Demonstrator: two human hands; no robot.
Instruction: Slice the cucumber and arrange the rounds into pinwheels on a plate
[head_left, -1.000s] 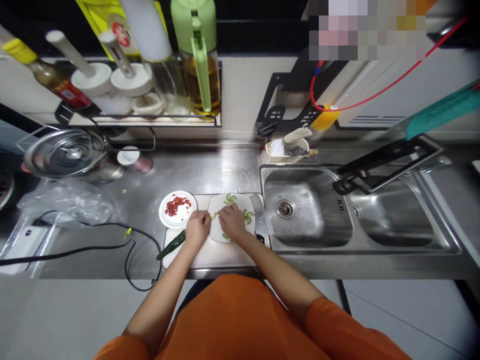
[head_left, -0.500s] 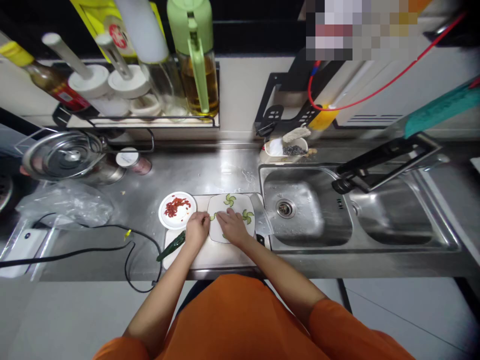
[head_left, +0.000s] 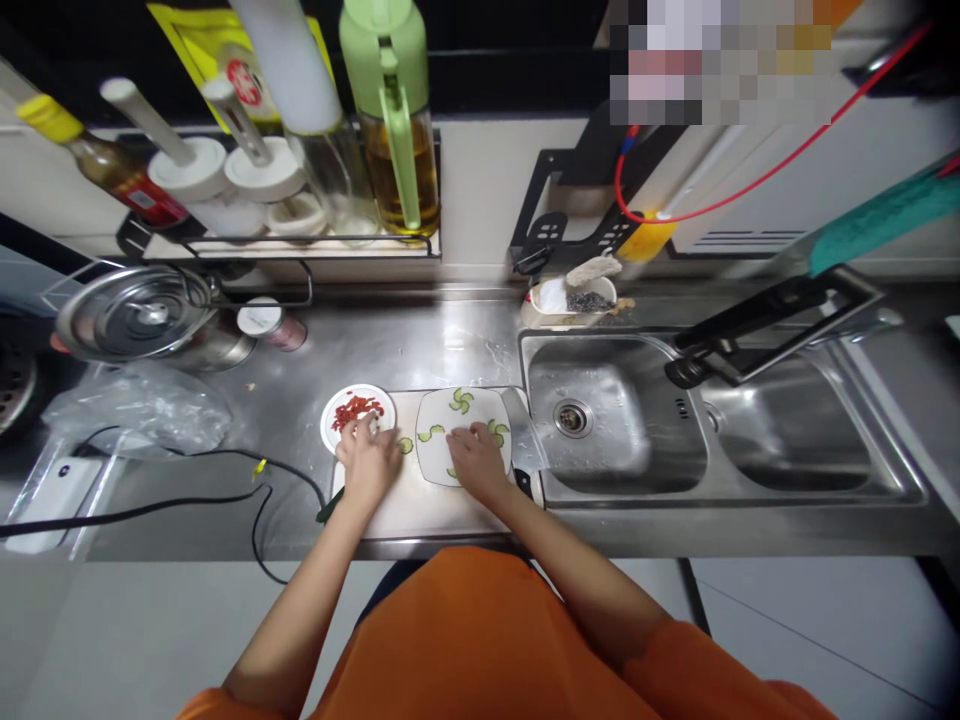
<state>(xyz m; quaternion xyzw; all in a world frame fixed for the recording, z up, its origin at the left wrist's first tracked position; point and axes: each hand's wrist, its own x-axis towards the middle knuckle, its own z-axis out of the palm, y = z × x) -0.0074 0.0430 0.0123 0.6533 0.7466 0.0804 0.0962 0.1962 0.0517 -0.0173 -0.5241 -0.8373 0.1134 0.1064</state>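
A white square plate [head_left: 472,412] with green cucumber slices [head_left: 461,400] lies on a pale cutting board [head_left: 409,505] at the counter's front edge. My right hand [head_left: 476,458] rests on the plate's near side, fingers laid flat. My left hand [head_left: 367,455] reaches to the small round white dish [head_left: 335,415] of red chopped bits [head_left: 354,408], its fingertips bent down at the dish's near rim. What they pinch, if anything, is hidden. A loose cucumber slice [head_left: 406,445] lies on the board between my hands. A dark green cucumber piece [head_left: 324,510] pokes out by my left wrist.
A knife blade [head_left: 525,440] lies right of the plate beside a steel double sink [head_left: 622,420]. A pot lid [head_left: 142,315], a plastic bag [head_left: 142,405], a small jar [head_left: 270,322] and black cables [head_left: 187,490] lie to the left. Oil and sauce bottles stand on a rack [head_left: 315,235] behind.
My left hand moved left from the plate's edge to the dish of red bits. My right hand slid slightly toward the plate's near side, uncovering the cucumber slices.
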